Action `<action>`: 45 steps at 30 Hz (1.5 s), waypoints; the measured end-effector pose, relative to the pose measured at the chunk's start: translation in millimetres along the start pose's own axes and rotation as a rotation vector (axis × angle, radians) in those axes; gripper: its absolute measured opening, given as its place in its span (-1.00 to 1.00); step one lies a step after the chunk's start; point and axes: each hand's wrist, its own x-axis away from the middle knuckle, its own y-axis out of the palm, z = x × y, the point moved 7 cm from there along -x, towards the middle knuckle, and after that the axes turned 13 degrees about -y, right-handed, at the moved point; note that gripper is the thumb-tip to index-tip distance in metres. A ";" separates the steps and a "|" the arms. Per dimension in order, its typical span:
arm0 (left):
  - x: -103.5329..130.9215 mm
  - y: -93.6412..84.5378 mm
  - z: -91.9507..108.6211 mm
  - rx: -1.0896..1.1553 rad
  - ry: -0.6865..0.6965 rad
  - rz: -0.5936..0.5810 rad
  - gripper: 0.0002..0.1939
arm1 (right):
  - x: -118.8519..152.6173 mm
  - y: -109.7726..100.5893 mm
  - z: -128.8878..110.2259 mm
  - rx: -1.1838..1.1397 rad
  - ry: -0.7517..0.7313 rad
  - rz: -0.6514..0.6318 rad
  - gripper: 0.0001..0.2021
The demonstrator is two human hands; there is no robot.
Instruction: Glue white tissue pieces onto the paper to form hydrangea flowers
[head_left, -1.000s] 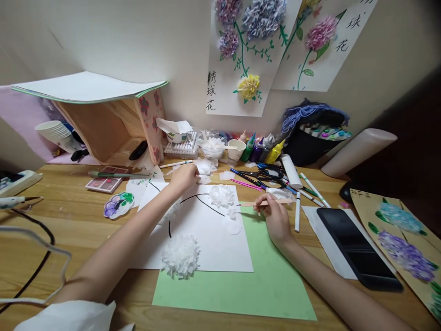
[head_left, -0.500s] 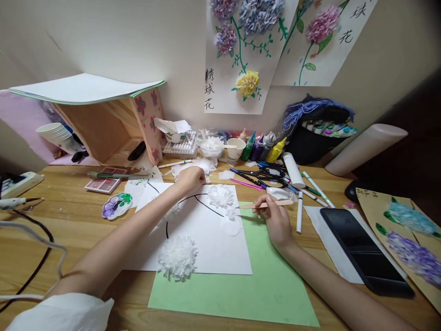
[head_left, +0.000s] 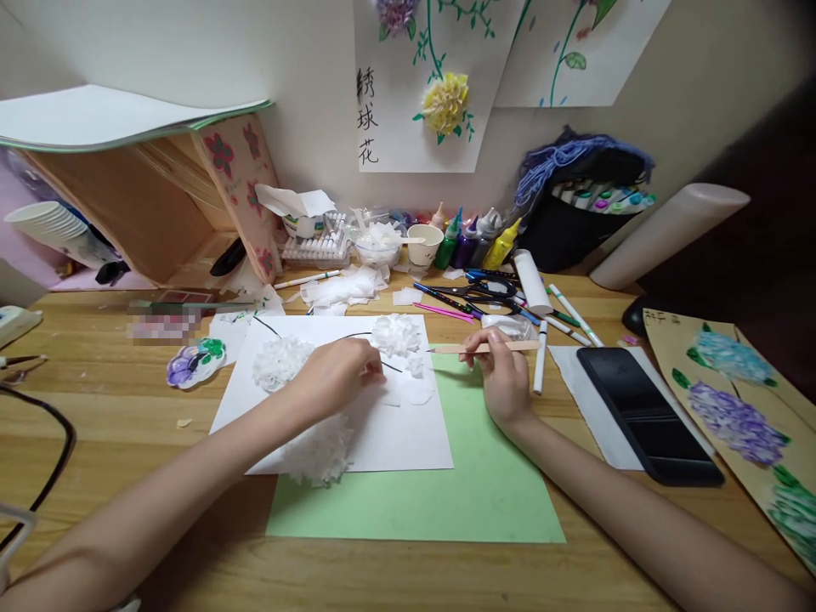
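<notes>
Pinching wooden stick [head_left: 450, 348] btwn fingers of R hand [head_left: 508, 387] over green sheet [head_left: 414, 510], up to R edge of white paper [head_left: 401, 442]. Curling fingers of L hand [head_left: 341, 374] over same paper, can't tell if gripping anything, part-blocking tissue flower [head_left: 328, 455]. Crowded by phone [head_left: 650, 416] & markers [head_left: 541, 357] to R, scissors [head_left: 501, 287] & paint bottles [head_left: 502, 246] behind.

bare forearms [head_left: 191, 480] taper to an ungloved left hand [head_left: 341, 374] and right hand [head_left: 506, 382].

open passage over the green paper [head_left: 414, 507] between the two forearms [head_left: 184, 483], fluffy white flower [head_left: 326, 452] in the way at left
</notes>
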 end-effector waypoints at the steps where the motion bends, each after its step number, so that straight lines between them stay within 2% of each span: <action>1: -2.5 0.8 -5.3 -0.004 -0.039 0.019 -0.88 | 0.0 0.1 -0.1 -0.004 -0.005 -0.001 -0.69; 6: -11.8 14.3 -19.0 0.009 -0.112 0.004 -0.92 | -0.5 2.0 -2.2 -0.014 -0.019 -0.020 -0.69; 10: -12.3 22.7 -19.0 0.075 -0.089 -0.036 -0.92 | 0.4 5.8 -7.4 0.003 -0.059 -0.068 -0.68; 13: -10.7 17.9 -13.7 0.121 -0.027 -0.025 -0.90 | 3.3 9.3 -13.4 0.020 -0.127 -0.121 -0.68; 18: -13.0 5.6 3.9 0.261 0.099 -0.009 -0.89 | 14.5 18.2 -28.7 0.082 -0.315 -0.283 -0.67; 24: -30.2 12.6 11.7 0.261 0.109 0.001 -0.89 | 29.1 34.4 -42.7 0.250 -0.513 -0.549 -0.73; 32: -34.2 10.0 13.2 0.180 0.130 0.074 -0.89 | 37.3 50.7 -50.6 0.458 -0.731 -0.705 -0.83; 38: -32.3 12.3 13.2 0.192 0.074 0.047 -0.90 | 38.1 54.3 -47.7 0.540 -0.739 -0.732 -0.84; 45: -23.8 18.0 13.2 0.238 0.099 0.025 -0.83 | 29.4 48.8 -39.6 0.556 -0.553 -0.570 -0.78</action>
